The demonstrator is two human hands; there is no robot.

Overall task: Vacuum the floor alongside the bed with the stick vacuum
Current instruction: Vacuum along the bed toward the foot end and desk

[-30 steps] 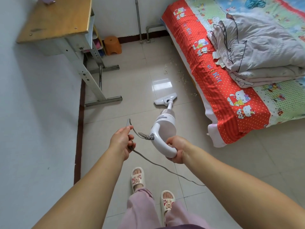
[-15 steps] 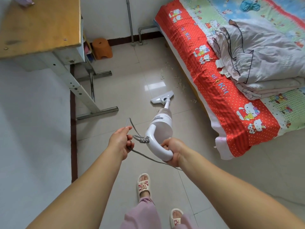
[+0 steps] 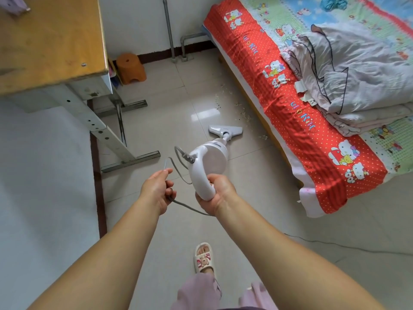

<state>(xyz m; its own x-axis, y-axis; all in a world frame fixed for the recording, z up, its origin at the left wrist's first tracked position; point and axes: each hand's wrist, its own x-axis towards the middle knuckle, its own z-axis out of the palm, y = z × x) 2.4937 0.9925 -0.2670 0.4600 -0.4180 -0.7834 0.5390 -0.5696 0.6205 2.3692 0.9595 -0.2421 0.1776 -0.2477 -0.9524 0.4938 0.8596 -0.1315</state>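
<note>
A white stick vacuum leans toward me in the middle of the tiled floor. Its flat floor head rests on the tiles close to the bed, which has a red dotted cartoon sheet. My right hand grips the curved handle at its lower end. My left hand holds the grey power cord, which loops up to the back of the vacuum body. Small crumbs of debris lie scattered on the floor beyond the floor head, along the bed's edge.
A wooden desk on grey metal legs stands at the left by the white wall. An orange stool sits behind it. A crumpled grey blanket lies on the bed. A thin cable trails across the floor at right. My sandalled foot is below.
I have stepped forward, so the desk and bed sit closer. The floor head has slid forward toward the debris and turned toward the bed. Both hands keep their holds.
</note>
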